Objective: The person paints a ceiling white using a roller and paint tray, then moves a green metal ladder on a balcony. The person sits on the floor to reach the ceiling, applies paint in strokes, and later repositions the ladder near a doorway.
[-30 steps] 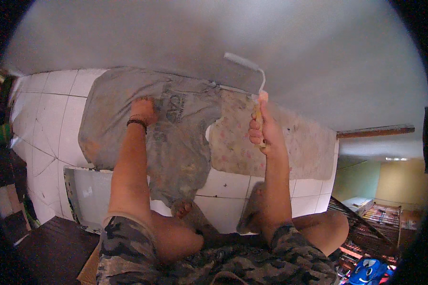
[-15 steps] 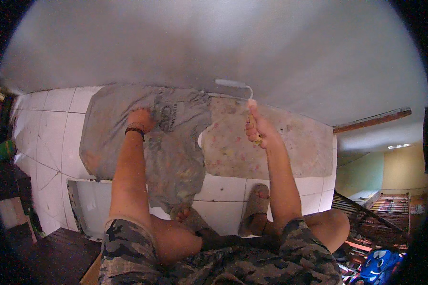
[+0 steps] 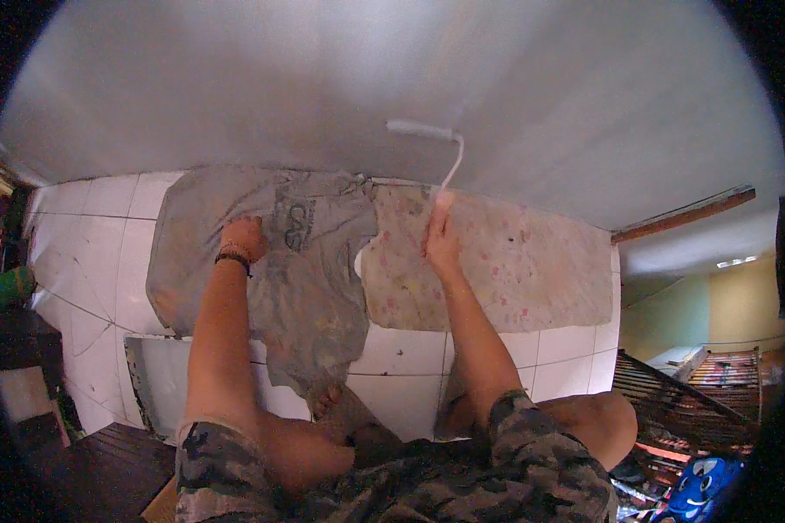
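Note:
My right hand (image 3: 441,241) grips the handle of a small white paint roller (image 3: 422,130), whose roller head rests against the grey-white wall (image 3: 392,78) above the floor line. My left hand (image 3: 242,237) presses flat on a grey printed T-shirt (image 3: 296,261) spread on the tiled floor. A pale flowered cloth (image 3: 515,270) lies next to the shirt along the foot of the wall, under my right hand. I crouch in camouflage shorts, my bare toes (image 3: 327,403) on the shirt's lower edge.
White floor tiles (image 3: 87,253) stretch to the left. A pale flat panel (image 3: 157,383) lies on the floor by my left knee. A wooden strip (image 3: 685,212) runs along the wall at right. Slatted frames (image 3: 689,392) and a blue object (image 3: 699,492) sit at lower right.
My right hand has pushed the roller further up and left along the wall. My left hand stays pressed on the shirt.

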